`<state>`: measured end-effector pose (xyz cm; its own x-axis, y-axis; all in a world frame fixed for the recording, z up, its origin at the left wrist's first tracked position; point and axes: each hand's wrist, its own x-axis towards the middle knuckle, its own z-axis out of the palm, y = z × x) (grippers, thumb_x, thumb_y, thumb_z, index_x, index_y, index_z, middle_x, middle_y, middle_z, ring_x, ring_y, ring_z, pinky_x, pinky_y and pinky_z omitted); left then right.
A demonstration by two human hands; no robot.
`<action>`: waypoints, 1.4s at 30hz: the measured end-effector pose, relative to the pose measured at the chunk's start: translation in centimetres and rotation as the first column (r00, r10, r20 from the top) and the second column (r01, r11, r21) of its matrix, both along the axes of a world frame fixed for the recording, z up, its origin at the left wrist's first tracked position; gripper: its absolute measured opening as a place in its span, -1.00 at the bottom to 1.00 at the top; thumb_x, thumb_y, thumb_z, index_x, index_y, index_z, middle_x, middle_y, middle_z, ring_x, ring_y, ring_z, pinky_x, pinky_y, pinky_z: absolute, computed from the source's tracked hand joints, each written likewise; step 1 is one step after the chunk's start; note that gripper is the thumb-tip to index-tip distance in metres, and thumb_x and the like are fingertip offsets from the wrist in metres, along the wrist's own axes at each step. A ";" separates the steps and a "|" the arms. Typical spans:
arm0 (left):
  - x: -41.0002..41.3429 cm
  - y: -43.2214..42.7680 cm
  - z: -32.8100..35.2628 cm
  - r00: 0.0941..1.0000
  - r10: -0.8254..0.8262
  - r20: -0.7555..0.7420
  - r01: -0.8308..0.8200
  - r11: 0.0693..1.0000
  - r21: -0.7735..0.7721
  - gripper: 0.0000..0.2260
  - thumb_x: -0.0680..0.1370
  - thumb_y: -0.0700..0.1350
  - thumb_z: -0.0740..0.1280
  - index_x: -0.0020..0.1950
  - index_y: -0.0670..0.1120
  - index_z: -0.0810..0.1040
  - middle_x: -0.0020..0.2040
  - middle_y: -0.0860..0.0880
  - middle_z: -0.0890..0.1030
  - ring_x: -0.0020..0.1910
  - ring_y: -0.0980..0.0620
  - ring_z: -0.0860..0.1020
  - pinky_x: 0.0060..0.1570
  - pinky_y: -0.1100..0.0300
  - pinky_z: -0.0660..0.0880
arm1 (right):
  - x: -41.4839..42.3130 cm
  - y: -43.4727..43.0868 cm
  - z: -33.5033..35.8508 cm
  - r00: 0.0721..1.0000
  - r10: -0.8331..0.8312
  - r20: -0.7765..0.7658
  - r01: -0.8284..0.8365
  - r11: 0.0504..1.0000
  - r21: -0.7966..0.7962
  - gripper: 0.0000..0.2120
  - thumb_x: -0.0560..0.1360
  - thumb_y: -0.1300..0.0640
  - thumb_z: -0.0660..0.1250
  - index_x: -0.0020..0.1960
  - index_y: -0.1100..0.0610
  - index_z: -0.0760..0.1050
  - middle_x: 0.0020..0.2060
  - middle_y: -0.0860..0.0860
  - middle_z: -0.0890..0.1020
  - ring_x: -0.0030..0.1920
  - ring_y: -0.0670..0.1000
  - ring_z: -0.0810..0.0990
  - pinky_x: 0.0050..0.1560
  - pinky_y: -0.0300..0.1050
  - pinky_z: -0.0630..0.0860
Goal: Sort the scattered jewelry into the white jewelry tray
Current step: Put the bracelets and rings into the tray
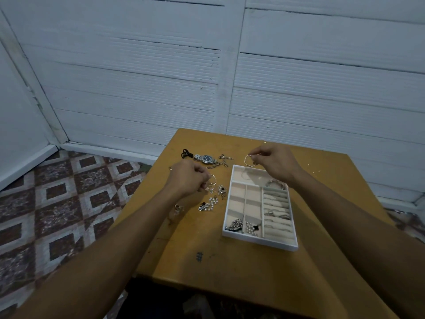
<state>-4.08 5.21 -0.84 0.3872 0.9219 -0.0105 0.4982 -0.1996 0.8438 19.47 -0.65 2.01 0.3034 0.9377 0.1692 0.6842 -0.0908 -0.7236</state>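
Tray far end under bangle pinched in right grip; left grip pinches hoop.

yellow-brown table before white ribbed wall, patterned tile floor beside
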 end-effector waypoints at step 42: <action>11.4 -0.5 0.2 0.948 -0.268 -0.173 0.288 0.952 0.104 -0.92 0.53 -0.13 0.41 -0.05 -0.10 0.68 -0.18 -0.01 0.67 -0.23 0.10 0.61 -0.12 0.21 0.55 | 6.4 -4.2 -5.1 0.869 -0.041 0.494 0.125 0.983 -0.137 -0.80 0.54 0.09 0.29 0.10 0.01 0.64 0.00 -0.03 0.63 0.07 0.05 0.54 0.10 0.07 0.46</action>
